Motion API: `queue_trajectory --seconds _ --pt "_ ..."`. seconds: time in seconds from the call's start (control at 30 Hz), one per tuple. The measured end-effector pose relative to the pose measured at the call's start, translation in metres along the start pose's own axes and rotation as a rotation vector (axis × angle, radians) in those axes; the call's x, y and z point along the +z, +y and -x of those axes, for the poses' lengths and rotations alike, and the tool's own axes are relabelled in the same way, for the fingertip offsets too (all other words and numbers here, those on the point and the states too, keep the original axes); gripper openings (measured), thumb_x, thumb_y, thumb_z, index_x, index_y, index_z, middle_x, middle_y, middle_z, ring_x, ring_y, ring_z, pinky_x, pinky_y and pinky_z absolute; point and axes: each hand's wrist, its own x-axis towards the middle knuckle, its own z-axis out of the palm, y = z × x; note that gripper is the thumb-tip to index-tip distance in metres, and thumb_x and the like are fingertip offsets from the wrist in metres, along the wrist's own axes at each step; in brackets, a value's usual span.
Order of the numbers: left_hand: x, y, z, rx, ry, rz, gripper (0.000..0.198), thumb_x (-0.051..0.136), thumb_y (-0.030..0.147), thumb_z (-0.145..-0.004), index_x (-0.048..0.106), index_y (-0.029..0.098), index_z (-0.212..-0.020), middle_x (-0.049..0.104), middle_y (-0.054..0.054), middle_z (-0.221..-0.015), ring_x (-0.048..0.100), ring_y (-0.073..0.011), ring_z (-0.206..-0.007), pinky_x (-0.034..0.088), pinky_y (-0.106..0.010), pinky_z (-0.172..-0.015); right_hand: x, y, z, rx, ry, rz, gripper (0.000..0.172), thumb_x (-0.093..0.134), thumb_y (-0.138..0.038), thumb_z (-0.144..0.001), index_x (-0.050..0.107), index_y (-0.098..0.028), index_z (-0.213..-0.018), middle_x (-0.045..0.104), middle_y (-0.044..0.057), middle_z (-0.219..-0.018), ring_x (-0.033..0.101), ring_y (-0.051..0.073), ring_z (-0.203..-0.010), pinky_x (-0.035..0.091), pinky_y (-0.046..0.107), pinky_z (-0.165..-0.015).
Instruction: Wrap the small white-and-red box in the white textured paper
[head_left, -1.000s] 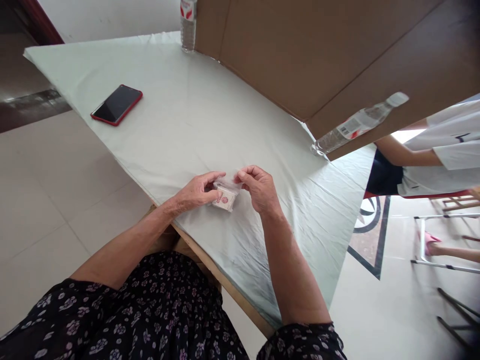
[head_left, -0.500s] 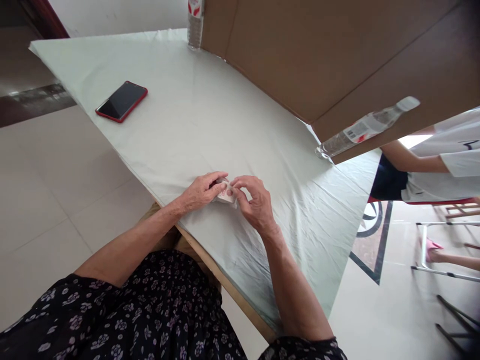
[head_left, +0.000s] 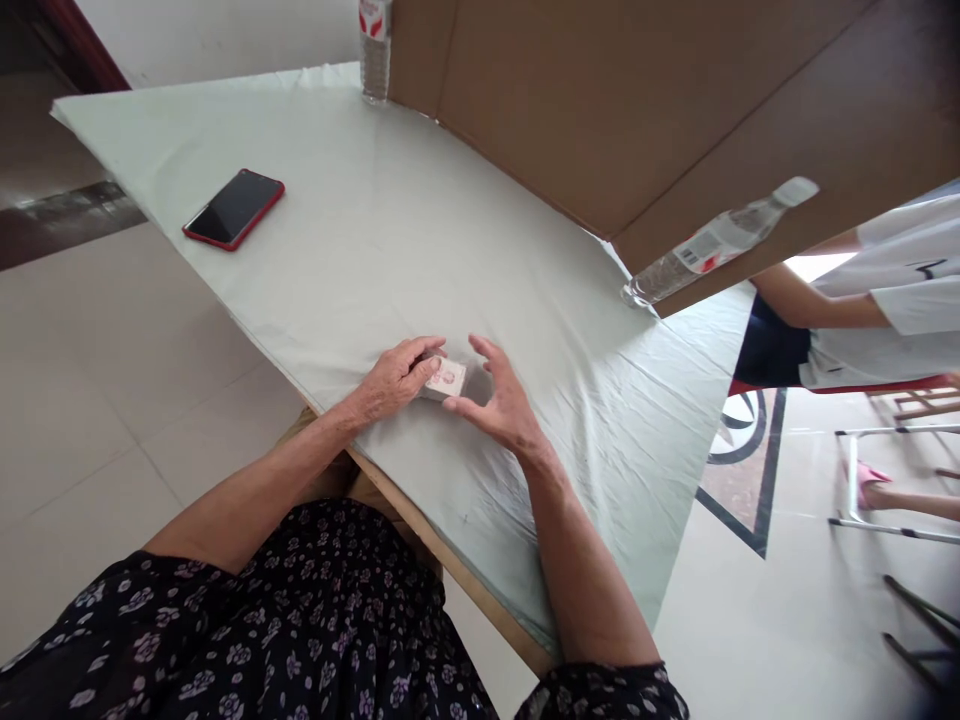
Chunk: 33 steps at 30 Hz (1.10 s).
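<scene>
Two hands flank a small white-and-pink packet (head_left: pixel 448 379) lying crosswise between them: left hand (head_left: pixel 391 381) grips its end, right hand (head_left: pixel 501 404) spread open just beside.

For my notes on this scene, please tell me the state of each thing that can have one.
small pack: flat on the table
left hand: fingers closed over the small pack
right hand: open, beside the small pack
phone: face up, screen dark
near bottle: capped, base on the table
far bottle: upright, top out of view
</scene>
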Motion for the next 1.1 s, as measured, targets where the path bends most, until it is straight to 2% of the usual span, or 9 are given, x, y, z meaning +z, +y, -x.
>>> queue_trajectory --seconds 0.07,0.17,0.33,0.43,0.5,0.6,0.83,0.97,1.1 --pt "0.001 0.001 0.001 -0.014 0.007 0.034 0.049 0.053 0.039 -0.095 0.06 0.013 -0.136 0.071 -0.014 -0.126 0.066 -0.0236 -0.111 0.051 -0.037 -0.1 0.007 0.005 -0.004 0.007 -0.086 0.001 0.082 0.083 -0.053 -0.072 0.051 -0.029 -0.144 0.056 0.013 -0.15 0.051 0.036 -0.139 0.039 0.058 -0.113" --pt "0.0 0.002 0.003 -0.016 0.06 0.088 0.051 0.054 0.042 -0.095 0.059 0.012 -0.135 0.07 -0.014 -0.127 0.065 -0.0231 -0.112 0.051 -0.034 -0.099 0.017 0.006 -0.005 -0.02 -0.049 0.019 0.067 0.08 -0.045 -0.077 0.057 -0.029 -0.137 0.068 0.011 -0.134 0.062 0.034 -0.124 0.043 0.055 -0.11" --pt "-0.004 -0.004 -0.001 -0.049 0.365 0.219 0.047 0.051 0.05 -0.097 0.062 0.016 -0.128 0.073 -0.013 -0.116 0.069 -0.0217 -0.102 0.054 -0.033 -0.088 0.02 0.005 -0.005 -0.02 0.179 -0.013 0.06 0.075 -0.044 -0.083 0.056 -0.029 -0.137 0.067 0.009 -0.135 0.063 0.029 -0.123 0.048 0.048 -0.108" --pt "-0.004 -0.011 -0.006 -0.066 0.484 0.287 0.043 0.055 0.051 -0.095 0.066 0.017 -0.118 0.075 -0.011 -0.107 0.071 -0.0211 -0.092 0.056 -0.031 -0.075 0.021 0.013 -0.006 0.029 0.102 0.043 0.068 0.076 -0.051 -0.08 0.055 -0.025 -0.14 0.065 0.012 -0.139 0.061 0.034 -0.127 0.044 0.055 -0.112" --pt "-0.003 -0.014 -0.007 -0.059 0.504 0.293 0.039 0.057 0.048 -0.093 0.067 0.018 -0.115 0.075 -0.011 -0.105 0.07 -0.0204 -0.09 0.056 -0.03 -0.073 0.02 0.02 -0.005 0.056 0.043 0.054 0.082 0.078 -0.059 -0.076 0.051 -0.024 -0.145 0.059 0.015 -0.148 0.055 0.038 -0.136 0.039 0.06 -0.116" --pt "-0.002 -0.016 -0.007 -0.046 0.526 0.277 0.034 0.059 0.043 -0.092 0.068 0.018 -0.113 0.075 -0.01 -0.105 0.07 -0.0199 -0.09 0.057 -0.03 -0.074 0.014 0.028 0.005 0.117 0.08 -0.031 0.093 0.074 -0.068 -0.077 0.041 -0.025 -0.153 0.045 0.016 -0.16 0.046 0.037 -0.145 0.036 0.06 -0.119" --pt "-0.003 -0.015 -0.008 -0.066 0.556 0.325 0.026 0.06 0.037 -0.09 0.068 0.018 -0.107 0.073 -0.009 -0.1 0.068 -0.0186 -0.087 0.054 -0.028 -0.073 0.001 0.034 0.044 0.183 0.259 -0.067 0.066 0.057 -0.064 -0.092 0.049 -0.025 -0.144 0.062 0.015 -0.143 0.056 0.032 -0.136 0.039 0.06 -0.117" --pt "-0.006 -0.014 -0.013 -0.111 0.565 0.456 0.02 0.06 0.031 -0.089 0.067 0.018 -0.103 0.072 -0.006 -0.097 0.067 -0.0161 -0.081 0.052 -0.027 -0.072 0.006 0.037 0.045 0.203 0.349 -0.089 0.056 0.053 -0.06 -0.094 0.053 -0.024 -0.137 0.067 0.015 -0.136 0.063 0.029 -0.127 0.045 0.056 -0.113" --pt "-0.021 -0.014 -0.014 -0.184 0.514 0.67 0.015 0.058 0.025 -0.09 0.063 0.017 -0.102 0.07 -0.005 -0.09 0.067 -0.0151 -0.077 0.053 -0.03 -0.079 0.009 0.041 0.037 0.196 0.378 -0.062 0.053 0.056 -0.057 -0.092 0.056 -0.023 -0.132 0.071 0.015 -0.129 0.066 0.028 -0.121 0.048 0.053 -0.111"
